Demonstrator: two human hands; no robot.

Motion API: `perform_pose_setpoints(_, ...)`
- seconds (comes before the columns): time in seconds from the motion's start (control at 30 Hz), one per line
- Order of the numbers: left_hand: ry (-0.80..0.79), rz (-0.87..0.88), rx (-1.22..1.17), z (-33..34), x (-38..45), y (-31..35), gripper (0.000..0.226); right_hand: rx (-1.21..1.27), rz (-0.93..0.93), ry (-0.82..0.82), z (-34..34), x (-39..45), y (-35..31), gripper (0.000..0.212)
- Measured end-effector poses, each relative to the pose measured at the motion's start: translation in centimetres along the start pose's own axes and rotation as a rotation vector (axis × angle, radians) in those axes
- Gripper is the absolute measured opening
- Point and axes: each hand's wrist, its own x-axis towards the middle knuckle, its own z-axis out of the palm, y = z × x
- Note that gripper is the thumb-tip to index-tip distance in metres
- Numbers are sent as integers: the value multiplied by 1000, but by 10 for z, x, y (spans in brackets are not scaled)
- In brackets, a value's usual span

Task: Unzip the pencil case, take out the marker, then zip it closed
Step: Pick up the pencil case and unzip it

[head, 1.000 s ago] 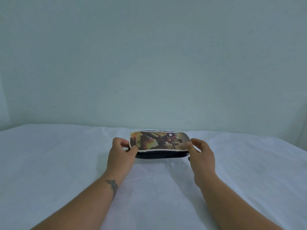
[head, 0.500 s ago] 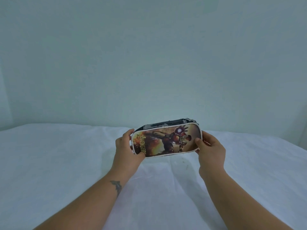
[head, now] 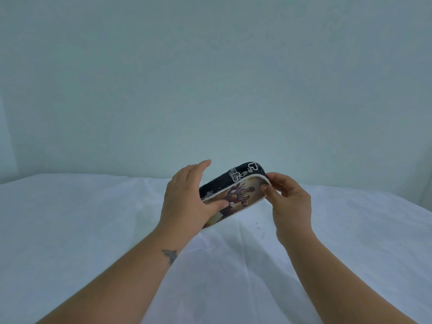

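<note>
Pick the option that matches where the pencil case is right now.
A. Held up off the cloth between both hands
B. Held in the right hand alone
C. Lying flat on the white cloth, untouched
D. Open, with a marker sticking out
A: the pencil case is tilted above the white cloth, with the left hand on one end and the right hand pinching the other.

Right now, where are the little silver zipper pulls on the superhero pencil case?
In the head view, the silver zipper pulls sit on the black top edge of the picture-printed pencil case, near its right end, just left of the right hand.
</note>
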Motion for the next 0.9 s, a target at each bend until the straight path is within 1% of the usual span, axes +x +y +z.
perform_pose_setpoints(0.1, -82, -31, 22, -4, 3, 8, 75, 2, -26, -49, 5, -4, -6, 23)
perform_pose_setpoints(0.2, -138, -88, 45, -10, 4, 11, 51, -1, -53, -79, 9, -6, -11, 23)
perform_pose_setpoints(0.27, -139, -81, 94, -12, 3, 12, 39, -45, -75, -96, 10, -6, -13, 24)
perform_pose_setpoints(0.4, -67, -43, 193, -14, 0, 15, 27, -135, -120, -162, 12, -11, -22, 30)
perform_pose_setpoints(0.5, -13, -8, 252, -15, 0, 18, 22, -137, -173, -170, 16, -16, -30, 29)
perform_pose_setpoints(0.6, 13, 24, 294, -16, -1, 19, 19, -134, -194, -163, 21, -19, -39, 14)
perform_pose_setpoints(0.8, 25, 59, 431, -16, -3, 21, 25, -174, -159, -128, 22, -17, -45, 4)
perform_pose_setpoints(0.9, 24, 69, 486, -16, -4, 20, 27, -219, -151, -142, 22, -16, -46, 13)
